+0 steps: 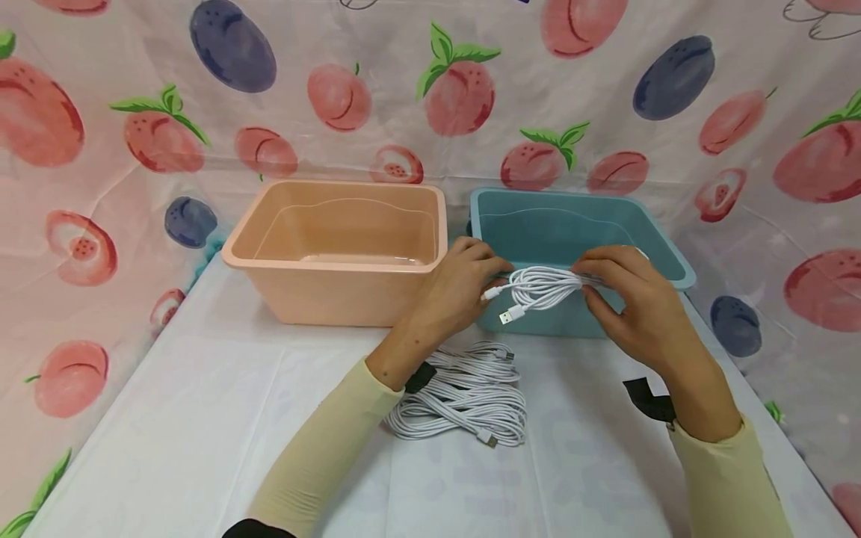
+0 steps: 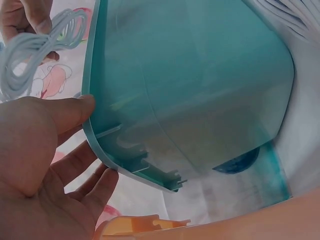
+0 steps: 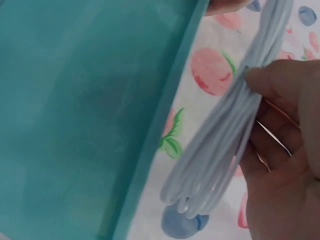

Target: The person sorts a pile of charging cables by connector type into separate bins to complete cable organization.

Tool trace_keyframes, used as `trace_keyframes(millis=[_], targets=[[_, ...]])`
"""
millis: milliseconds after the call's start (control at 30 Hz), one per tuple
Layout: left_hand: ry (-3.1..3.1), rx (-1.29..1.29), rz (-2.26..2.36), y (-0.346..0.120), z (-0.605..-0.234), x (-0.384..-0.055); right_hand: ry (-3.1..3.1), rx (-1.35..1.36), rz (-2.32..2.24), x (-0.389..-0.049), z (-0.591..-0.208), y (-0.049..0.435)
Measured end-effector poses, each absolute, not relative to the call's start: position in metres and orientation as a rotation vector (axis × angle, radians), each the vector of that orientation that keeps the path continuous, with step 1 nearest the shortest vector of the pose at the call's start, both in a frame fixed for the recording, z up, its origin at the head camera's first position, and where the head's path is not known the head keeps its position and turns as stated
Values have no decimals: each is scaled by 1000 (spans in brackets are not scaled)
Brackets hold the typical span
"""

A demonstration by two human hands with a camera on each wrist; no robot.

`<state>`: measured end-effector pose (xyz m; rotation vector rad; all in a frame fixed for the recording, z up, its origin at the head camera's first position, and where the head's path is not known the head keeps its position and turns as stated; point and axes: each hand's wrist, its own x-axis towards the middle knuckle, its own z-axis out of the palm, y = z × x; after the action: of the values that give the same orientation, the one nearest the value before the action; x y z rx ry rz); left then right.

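Observation:
In the head view my right hand (image 1: 635, 299) pinches a coiled white USB cable (image 1: 548, 288) at its middle, over the front of the teal bin (image 1: 673, 258). The cable's two plugs point left. The right wrist view shows thumb and fingers on either side of the coil (image 3: 215, 145). My left hand (image 1: 457, 288) is at the teal bin's front left corner. Seen from the left wrist, the thumb of that hand (image 2: 50, 150) lies on the bin's rim (image 2: 91, 120) with fingers under its lip, gripping it. Below the hands, a pile of coiled white cables (image 1: 464, 400) lies on the table.
An orange bin (image 1: 336, 295) stands left of the teal one, close to my left hand. Both bins sit at the back of the white-covered table (image 1: 168, 426). Behind them hangs a fruit-print cloth (image 1: 403, 75).

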<state>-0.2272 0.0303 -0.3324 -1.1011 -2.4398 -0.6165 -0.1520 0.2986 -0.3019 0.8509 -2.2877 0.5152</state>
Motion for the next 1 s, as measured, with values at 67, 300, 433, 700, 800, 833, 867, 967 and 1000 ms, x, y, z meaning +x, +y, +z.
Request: trace_keyframes(millis=[67,300,433,700,800,833,867,967,1000], targets=[[-2447,-1100,-607,31,-333,-227,-2257,831,519,-155,-304,300],[-2418,-1092,-627,32,-333,-227,-2209,724,520,-165,-309,306],[-2408,-1090,-629,32,-333,-228,-2217,664,503,-171,-312,309],[-2415,-1091,-655,30,-333,-228,-2168,567,568,-187,-324,313],[-2420,-1091,-663,30,-333,-228,-2205,543,552,-191,-328,316],[-2420,-1092,-662,30,-333,-228,-2221,537,548,-191,-329,317],[-2420,-1093,-660,30,-333,-228,-2236,533,546,-192,-330,318],[-2421,-1092,-657,30,-333,-228,-2278,522,549,-193,-331,321],[-2421,-1092,-656,31,-333,-228,-2288,520,555,-193,-331,321]])
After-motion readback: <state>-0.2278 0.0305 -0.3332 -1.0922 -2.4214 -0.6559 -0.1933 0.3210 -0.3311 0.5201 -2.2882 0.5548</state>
